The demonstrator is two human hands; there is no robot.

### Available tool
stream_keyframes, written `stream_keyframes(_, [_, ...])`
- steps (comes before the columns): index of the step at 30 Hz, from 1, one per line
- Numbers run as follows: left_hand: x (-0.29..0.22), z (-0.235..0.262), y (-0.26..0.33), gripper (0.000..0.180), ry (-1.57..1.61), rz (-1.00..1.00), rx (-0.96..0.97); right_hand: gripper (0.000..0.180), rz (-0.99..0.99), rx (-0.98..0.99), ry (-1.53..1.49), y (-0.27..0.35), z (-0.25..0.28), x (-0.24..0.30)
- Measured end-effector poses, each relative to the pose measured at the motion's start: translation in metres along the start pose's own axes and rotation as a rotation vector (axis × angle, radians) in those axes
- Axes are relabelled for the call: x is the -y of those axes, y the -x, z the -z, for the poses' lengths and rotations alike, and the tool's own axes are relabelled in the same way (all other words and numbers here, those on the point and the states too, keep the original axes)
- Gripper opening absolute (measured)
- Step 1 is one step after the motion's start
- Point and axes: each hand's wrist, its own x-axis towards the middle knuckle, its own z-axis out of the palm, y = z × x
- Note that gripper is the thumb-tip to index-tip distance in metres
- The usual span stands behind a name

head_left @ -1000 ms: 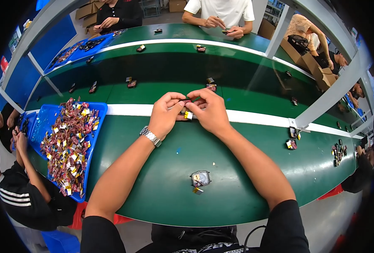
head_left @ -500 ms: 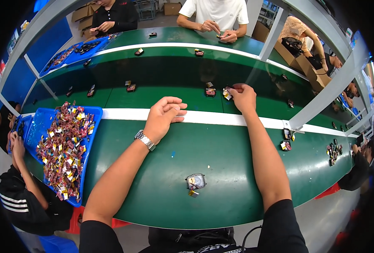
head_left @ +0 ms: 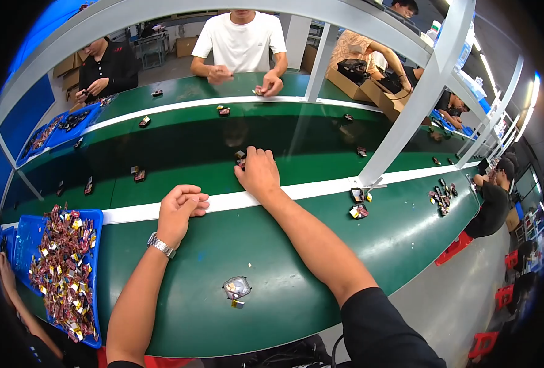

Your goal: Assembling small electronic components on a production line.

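Just beyond the white strip, over the green belt, the right hand reaches out with its back turned up. A small dark piece with a light patch lies on that far side of the strip, right at the thumb and fingers, partly covered by them; whether they grip it or only touch it, I cannot tell. The left hand hangs at the strip's near edge, its fingers half curled and slack, overlapping the strip from this view. A metal watch circles that wrist.

On the near side of the strip, well apart from it, a small clear and dark case lies on the green surface, a yellow and white tab at its lower edge. Near the strip's left end, on the same side, a blue tray holds a heap of reddish pieces with white and yellow bits. A grey post rises from the strip farther right, and just in front of the strip there lies a reddish and dark piece. Well beyond the strip, a co-worker in a white shirt faces this way.
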Motion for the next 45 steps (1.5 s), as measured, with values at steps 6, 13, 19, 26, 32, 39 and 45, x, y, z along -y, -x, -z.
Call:
stream_keyframes(6, [0.0,0.017,-0.004,0.024,0.07,0.002,-0.186,0.044,0.223,-0.058,-0.551,0.006,0.006,0.017])
stream_keyframes(13, [-0.01,0.044,-0.009,0.043,0.211,0.275,0.243,0.049,0.46,0.299,-0.963,0.019,0.03,0.049])
stream_keyframes(19, [-0.007,0.034,-0.006,0.038,0.313,0.207,0.236,0.041,0.563,0.18,-0.795,0.02,0.029,0.049])
stream_keyframes(26, [-0.005,0.027,-0.003,0.043,0.357,0.111,0.247,0.027,0.67,0.037,-0.512,0.025,0.032,0.062])
stream_keyframes(32, [-0.005,0.026,-0.003,0.037,0.146,0.024,0.239,0.022,0.671,0.129,-0.572,0.024,0.03,0.058])
stream_keyframes(39, [-0.007,0.025,-0.002,0.036,0.15,0.055,0.212,0.007,0.537,0.176,-0.681,0.024,0.026,0.057])
stream_keyframes(45, [-0.006,0.03,-0.003,0.041,0.208,0.064,0.263,0.007,0.504,0.139,-0.62,0.027,0.025,0.06])
